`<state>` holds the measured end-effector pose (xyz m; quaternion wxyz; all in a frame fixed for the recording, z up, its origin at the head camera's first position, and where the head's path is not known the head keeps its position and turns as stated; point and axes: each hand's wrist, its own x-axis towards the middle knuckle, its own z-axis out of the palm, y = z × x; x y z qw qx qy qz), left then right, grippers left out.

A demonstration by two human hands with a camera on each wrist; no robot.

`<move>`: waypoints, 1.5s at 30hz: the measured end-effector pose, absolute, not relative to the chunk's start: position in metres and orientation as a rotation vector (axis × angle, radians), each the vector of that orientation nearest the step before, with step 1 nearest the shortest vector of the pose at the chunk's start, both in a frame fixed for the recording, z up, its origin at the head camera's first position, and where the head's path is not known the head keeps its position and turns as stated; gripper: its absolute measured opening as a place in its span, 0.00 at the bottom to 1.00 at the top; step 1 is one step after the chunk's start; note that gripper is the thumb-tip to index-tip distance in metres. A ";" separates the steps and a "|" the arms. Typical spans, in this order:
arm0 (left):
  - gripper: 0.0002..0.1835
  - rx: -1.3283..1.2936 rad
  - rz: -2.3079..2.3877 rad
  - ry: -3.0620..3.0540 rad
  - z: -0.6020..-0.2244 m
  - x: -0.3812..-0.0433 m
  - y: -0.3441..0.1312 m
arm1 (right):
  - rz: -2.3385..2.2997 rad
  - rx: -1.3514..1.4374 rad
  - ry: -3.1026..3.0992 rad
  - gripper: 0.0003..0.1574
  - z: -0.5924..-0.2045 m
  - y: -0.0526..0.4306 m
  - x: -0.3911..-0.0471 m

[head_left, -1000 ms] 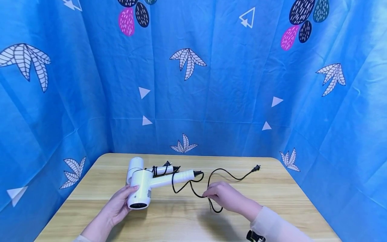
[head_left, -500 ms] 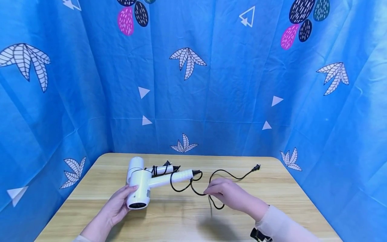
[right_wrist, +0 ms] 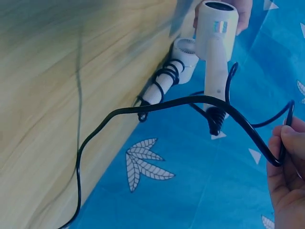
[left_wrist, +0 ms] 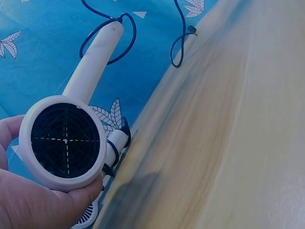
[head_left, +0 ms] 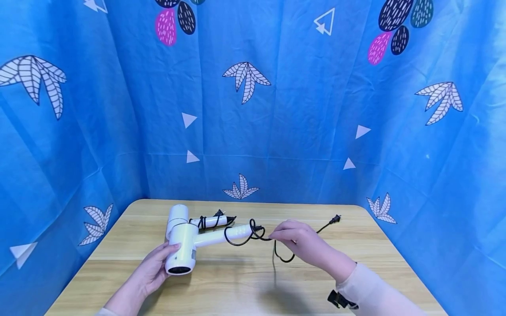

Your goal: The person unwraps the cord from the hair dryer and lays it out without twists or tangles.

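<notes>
Toward the left edge of the tabletop (head_left: 221, 298), the front dryer (head_left: 182, 248) is clasped by curled fingers of the left hand (head_left: 153, 268), its cord (right_wrist: 143, 109) pinched between fingertips of the right hand (head_left: 299, 241).

- I'm in a booth-like space walled with blue cloth (head_left: 308, 123); whether it stands in a home, an office or a studio, I can't tell.
- The cloth hangs like curtains, with folds and creases, in front of me and on both my sides.
- It is printed with white leaves (head_left: 247, 84), pale triangles (head_left: 188, 120) and coloured drops (head_left: 166, 27).
- A light wood-grain table (head_left: 221, 296) with rounded far corners stands between the hangings.
</notes>
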<state>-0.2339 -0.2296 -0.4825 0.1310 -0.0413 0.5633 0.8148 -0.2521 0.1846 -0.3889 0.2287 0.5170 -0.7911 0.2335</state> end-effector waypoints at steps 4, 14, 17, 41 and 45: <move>0.39 -0.111 2.338 1.646 -0.483 -0.234 -0.231 | 0.656 1.387 -2.144 0.21 -0.387 0.186 -0.254; 0.39 -0.115 2.296 1.693 -0.487 -0.233 -0.233 | 0.682 1.254 -2.099 0.21 -0.381 0.190 -0.260; 0.39 -0.094 2.287 1.698 -0.487 -0.233 -0.233 | 0.695 1.220 -2.087 0.21 -0.380 0.190 -0.263; 0.43 -0.031 2.244 1.679 -0.488 -0.233 -0.238 | 0.718 0.946 -2.150 0.16 -0.387 0.213 -0.288; 0.40 0.008 2.256 1.645 -0.489 -0.234 -0.243 | 0.700 0.904 -2.176 0.16 -0.389 0.219 -0.290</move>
